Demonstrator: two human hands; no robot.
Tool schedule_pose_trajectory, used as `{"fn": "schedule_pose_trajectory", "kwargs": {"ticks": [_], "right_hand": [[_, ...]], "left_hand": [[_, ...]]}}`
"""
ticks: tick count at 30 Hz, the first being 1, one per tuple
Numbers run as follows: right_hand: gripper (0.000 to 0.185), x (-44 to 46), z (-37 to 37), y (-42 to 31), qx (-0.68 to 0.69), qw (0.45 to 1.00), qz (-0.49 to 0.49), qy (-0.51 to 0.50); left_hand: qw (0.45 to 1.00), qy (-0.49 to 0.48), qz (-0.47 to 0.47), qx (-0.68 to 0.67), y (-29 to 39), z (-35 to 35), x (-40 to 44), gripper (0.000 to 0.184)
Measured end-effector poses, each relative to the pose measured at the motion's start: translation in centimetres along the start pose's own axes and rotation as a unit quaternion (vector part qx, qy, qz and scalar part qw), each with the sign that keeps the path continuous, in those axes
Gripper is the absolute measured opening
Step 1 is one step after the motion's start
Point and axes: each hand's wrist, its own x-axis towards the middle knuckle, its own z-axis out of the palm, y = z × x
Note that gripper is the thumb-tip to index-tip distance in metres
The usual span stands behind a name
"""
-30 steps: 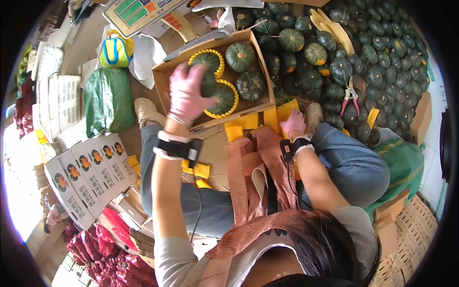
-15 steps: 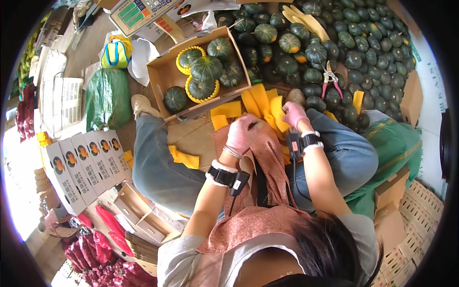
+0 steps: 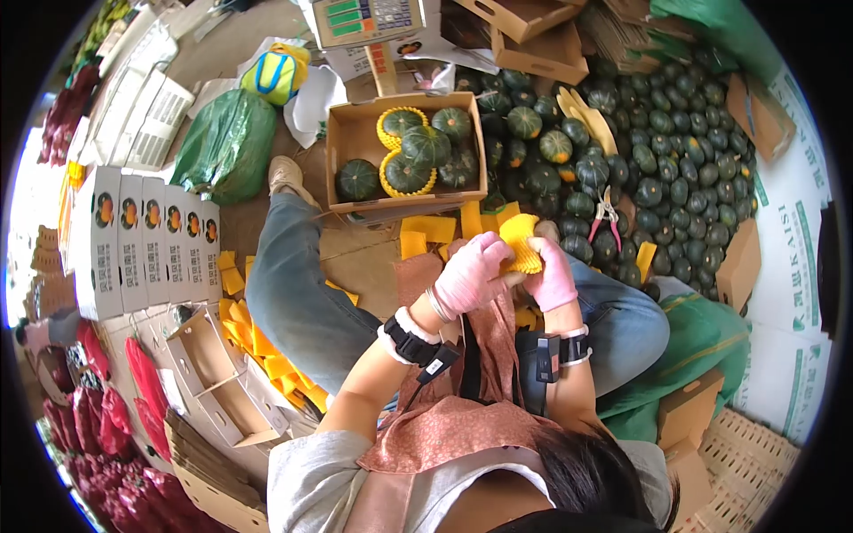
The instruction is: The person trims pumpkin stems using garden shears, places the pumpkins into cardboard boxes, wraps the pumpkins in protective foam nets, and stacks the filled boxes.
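Note:
My left hand [image 3: 473, 274], in a pink glove, is closed on one side of a yellow foam net sleeve [image 3: 520, 242]. The opposite side is gripped by my right hand [image 3: 549, 275], gloved likewise, with its fingers bent round the edge. Both hands are above my lap, over the pink apron [image 3: 496, 342]. Beyond them stands an open cardboard box [image 3: 351, 133] with several dark green squashes inside. Two of these, including a front squash [image 3: 407, 174], sit in yellow foam nets. More flat foam sleeves [image 3: 428, 228] lie on the floor between the box and my hands.
Pruning shears [image 3: 606, 218] and yellow gloves [image 3: 586, 120] lie on a big squash pile [image 3: 666, 169] at right. A scale [image 3: 364, 19] stands behind the box. Printed white cartons [image 3: 155, 240], a green bag [image 3: 227, 147] and a divided cardboard tray [image 3: 213, 377] are at left.
My hands, apart before, have come together at one foam sleeve, which is now raised between them. My right hand has moved down and closer to my body. The camera view has shifted.

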Motion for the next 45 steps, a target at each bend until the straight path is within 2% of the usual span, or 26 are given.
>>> {"fn": "schedule_pose_trajectory", "kwargs": {"ticks": [1, 3, 4, 5, 8, 10, 12, 15, 16, 17, 18, 19, 20, 22, 24, 26, 27, 29, 31, 36, 37, 38, 40, 42, 44, 45], "right_hand": [[0.029, -0.2, 0.2, 0.1, -0.212, 0.972, -0.093, -0.045], [0.044, -0.9, 1.4, 0.3, -0.231, 0.965, -0.056, -0.113], [0.049, -0.8, 1.7, 1.0, -0.264, 0.945, -0.098, -0.169], [0.052, -0.8, 2.3, 1.2, -0.288, 0.938, -0.121, -0.15], [0.049, -0.6, 2.9, 1.5, -0.271, 0.945, -0.158, -0.093], [0.045, -0.1, 2.6, 1.7, -0.248, 0.946, -0.195, -0.072], [0.038, 0.2, 2.2, 2.0, -0.259, 0.938, -0.22, -0.063], [0.043, -0.3, 3.5, 2.5, -0.344, 0.908, -0.238, -0.027], [0.038, -0.4, 3.6, 2.8, -0.424, 0.865, -0.267, 0.004], [0.033, 0.2, 2.5, 3.1, -0.503, 0.813, -0.294, 0.005], [0.029, 0.8, 1.3, 3.2, -0.576, 0.753, -0.319, 0.006], [0.026, 0.7, 1.0, 2.6, -0.578, 0.76, -0.296, -0.013], [0.031, 0.9, -0.2, 2.4, -0.357, 0.927, -0.098, -0.057], [0.031, -0.6, 1.2, 0.7, -0.062, 0.991, 0.01, -0.121], [0.036, -0.6, 0.3, 0.9, -0.095, 0.984, -0.034, -0.146], [0.04, -1.4, 0.6, -0.1, 0.052, 0.972, 0.074, -0.216], [0.041, -1.7, 1.5, -0.2, 0.066, 0.963, 0.058, -0.255], [0.04, -0.6, 0.4, 1.4, -0.061, 0.98, -0.04, -0.187], [0.039, -0.3, 0.7, 2.0, -0.103, 0.983, -0.071, -0.132], [0.026, -1.4, 2.9, 1.8, -0.062, 0.995, -0.005, -0.074], [0.021, -1.0, 2.0, 2.0, -0.09, 0.991, -0.015, -0.098], [0.017, -0.7, 1.3, 2.1, -0.118, 0.985, -0.024, -0.121], [0.01, -0.7, 1.5, 1.5, -0.172, 0.97, -0.054, -0.166], [0.011, -1.4, 1.8, 0.5, -0.188, 0.968, -0.036, -0.162], [0.025, -2.5, 1.9, 0.5, 0.026, 0.959, 0.044, -0.278], [0.032, -3.1, 2.7, 0.0, 0.024, 0.95, 0.127, -0.284]], "left_hand": [[1.0, 0.009, 0.003, -0.021, -0.4, -0.1, -0.3, 0.039], [0.993, 0.026, -0.011, -0.115, -1.1, -0.5, -0.8, 0.034], [0.986, 0.034, -0.018, -0.164, -1.5, -0.4, -1.2, 0.032], [0.942, 0.058, -0.045, -0.326, -2.0, 0.1, -2.0, 0.028], [0.9, 0.1, -0.186, -0.382, -1.3, -0.5, -2.6, 0.026], [0.967, 0.114, -0.152, -0.169, -0.4, -2.1, -2.4, 0.022], [0.987, 0.119, -0.072, 0.076, 0.0, -3.1, -2.1, 0.02], [0.982, 0.118, -0.141, 0.03, -0.1, -3.0, -2.3, 0.024], [0.979, 0.101, -0.175, -0.01, -0.3, -2.9, -2.4, 0.025], [0.914, 0.066, -0.32, -0.242, -0.2, -2.7, -2.4, 0.025], [0.846, 0.108, -0.313, -0.418, -0.2, -2.6, -2.1, 0.024], [0.746, 0.144, -0.296, -0.578, -0.1, -2.5, -2.0, 0.022], [0.619, 0.176, -0.267, -0.718, -0.1, -2.5, -1.8, 0.021], [0.658, 0.114, -0.263, -0.696, -0.2, -3.2, -1.9, 0.022], [0.694, 0.049, -0.26, -0.67, -0.3, -3.9, -2.2, 0.022], [0.767, 0.012, -0.224, -0.601, -1.0, -3.4, -2.3, 0.02], [0.785, 0.004, -0.209, -0.583, -0.9, -3.3, -2.1, 0.016], [0.796, 0.004, -0.194, -0.574, -0.7, -2.7, -1.7, 0.012], [0.845, 0.084, -0.164, -0.502, -1.3, -1.3, -1.5, 0.015], [0.974, 0.116, -0.132, -0.143, 0.0, -2.2, -1.3, 0.016], [0.97, 0.121, -0.115, -0.179, -0.4, -1.9, -1.5, 0.015], [0.932, 0.066, -0.143, -0.325, -0.6, -2.0, -1.7, 0.016], [0.783, -0.043, -0.19, -0.591, -1.2, -2.7, -2.7, 0.018], [0.798, -0.209, -0.163, -0.542, -2.0, -4.9, -3.4, 0.029], [0.735, -0.316, -0.207, -0.564, -1.7, -6.7, -3.4, 0.031], [0.793, -0.319, -0.192, -0.482, -2.0, -7.5, -3.1, 0.03]]}}
